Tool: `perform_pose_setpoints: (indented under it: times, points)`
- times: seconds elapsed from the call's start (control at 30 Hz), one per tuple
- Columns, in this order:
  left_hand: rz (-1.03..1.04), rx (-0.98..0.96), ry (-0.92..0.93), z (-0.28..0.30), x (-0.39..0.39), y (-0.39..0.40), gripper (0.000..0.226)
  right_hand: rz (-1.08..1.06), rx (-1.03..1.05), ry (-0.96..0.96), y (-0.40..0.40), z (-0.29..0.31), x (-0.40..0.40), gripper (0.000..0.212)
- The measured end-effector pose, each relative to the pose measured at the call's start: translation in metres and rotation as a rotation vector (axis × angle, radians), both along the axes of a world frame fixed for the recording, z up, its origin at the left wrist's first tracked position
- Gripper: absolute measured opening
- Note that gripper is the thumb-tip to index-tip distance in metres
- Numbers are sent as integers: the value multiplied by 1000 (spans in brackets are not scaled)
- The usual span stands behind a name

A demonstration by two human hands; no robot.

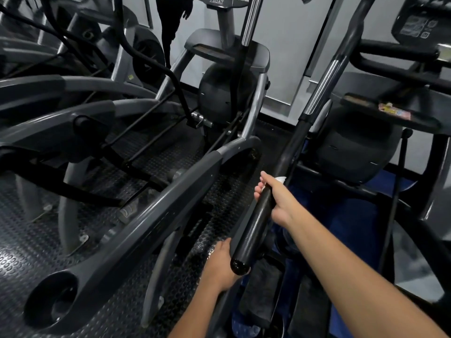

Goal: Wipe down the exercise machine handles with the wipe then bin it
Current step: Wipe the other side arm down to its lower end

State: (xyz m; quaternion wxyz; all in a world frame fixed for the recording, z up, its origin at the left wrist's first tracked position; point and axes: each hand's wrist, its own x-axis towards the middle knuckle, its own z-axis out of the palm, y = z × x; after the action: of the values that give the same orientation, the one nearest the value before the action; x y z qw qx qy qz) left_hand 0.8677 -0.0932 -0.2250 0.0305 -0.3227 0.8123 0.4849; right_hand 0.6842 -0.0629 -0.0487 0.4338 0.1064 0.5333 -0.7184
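A long black handle (256, 225) of an exercise machine runs from the lower middle up toward the top right, with a chrome section higher up. My right hand (275, 198) grips the handle partway up, fingers curled round it. A white wipe (280, 178) shows as a small patch between that hand and the handle; most of it is hidden under the palm. My left hand (219, 264) sits beside the handle's rounded lower end, partly behind it; its fingers are hidden.
A grey elliptical arm (146, 215) crosses diagonally at the left. A second chrome handle (251, 20) rises at the top middle under a console. Another machine (366, 142) stands at the right. Black studded rubber floor (36, 240) lies below. No bin shows.
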Motion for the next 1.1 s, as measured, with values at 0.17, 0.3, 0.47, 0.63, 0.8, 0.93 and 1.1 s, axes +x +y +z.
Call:
perform_pose_setpoints:
  times: [0.17, 0.3, 0.47, 0.63, 0.8, 0.93, 1.1]
  points:
    - [-1, -6, 17, 2, 1, 0, 104, 27, 62, 56, 16, -7, 45, 17]
    - [11, 17, 56, 1, 2, 0, 98, 126, 494, 482, 22, -9, 85, 53]
    - [91, 101, 69, -4, 6, 2, 105, 201, 580, 434, 14, 10, 86, 110]
    - [82, 108, 33, 8, 4, 4, 104, -12, 303, 255, 0, 8, 28, 56]
    - [68, 75, 46, 14, 5, 5, 102, -51, -37, -48, 13, -1, 38, 49]
    - [45, 18, 72, 12, 3, 2, 96, -35, 149, 73, 25, -3, 86, 40]
    - [35, 28, 154, 6, 6, 0, 58, 244, 573, 487, 41, 2, 125, 54]
